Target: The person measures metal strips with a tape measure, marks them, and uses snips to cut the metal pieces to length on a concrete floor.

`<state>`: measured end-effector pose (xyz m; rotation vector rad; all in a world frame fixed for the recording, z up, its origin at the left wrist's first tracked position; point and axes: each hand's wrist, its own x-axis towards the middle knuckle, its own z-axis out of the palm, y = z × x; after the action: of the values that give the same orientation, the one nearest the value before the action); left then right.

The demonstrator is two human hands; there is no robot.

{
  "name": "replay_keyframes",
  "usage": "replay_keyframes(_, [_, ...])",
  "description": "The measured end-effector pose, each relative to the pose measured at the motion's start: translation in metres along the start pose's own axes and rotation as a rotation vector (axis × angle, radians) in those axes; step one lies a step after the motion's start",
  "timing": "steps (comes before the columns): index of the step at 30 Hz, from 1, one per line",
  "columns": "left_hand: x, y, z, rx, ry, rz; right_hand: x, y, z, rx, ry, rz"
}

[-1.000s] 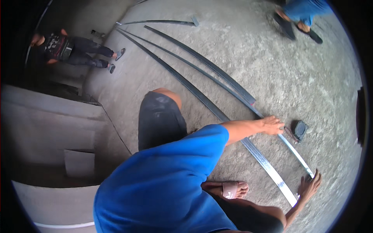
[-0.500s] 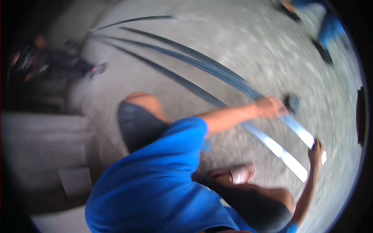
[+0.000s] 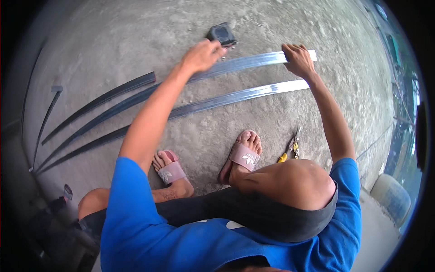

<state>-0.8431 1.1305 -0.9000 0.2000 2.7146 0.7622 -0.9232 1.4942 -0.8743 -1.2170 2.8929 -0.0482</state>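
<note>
My right hand [image 3: 297, 60] grips the right end of a long silver metal channel [image 3: 257, 60], fingers wrapped over its edge. My left hand [image 3: 206, 55] is curled at that channel's far edge, slightly blurred; what it holds is hidden. Just beyond it sits a black boxy object [image 3: 221, 34]. A second channel [image 3: 281, 86] lies parallel, nearer my sandalled feet. A darker strip [image 3: 101, 98] lies to the left. Snips with yellow handles [image 3: 283, 156] rest by my right knee.
A thin strip with a bracket [image 3: 56, 89] lies at the far left. A large translucent plastic container [image 3: 391, 197] stands at the right by the floor's edge. A person's foot [image 3: 68, 191] shows in the dim lower left.
My view has swung round, so the channels now run crosswise. The held channel turned broad face up. The person in blue trousers left view; the snips came into view.
</note>
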Motion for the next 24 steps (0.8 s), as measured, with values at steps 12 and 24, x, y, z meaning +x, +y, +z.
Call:
replay_keyframes(12, [0.1,0.022,0.031,0.2,0.219,-0.217,-0.18,-0.04,-0.04,0.272,0.137,0.659])
replay_keyframes(24, [-0.005,0.12,-0.168,0.765,0.468,1.0,0.026,-0.109,-0.13,1.887,-0.001,0.306])
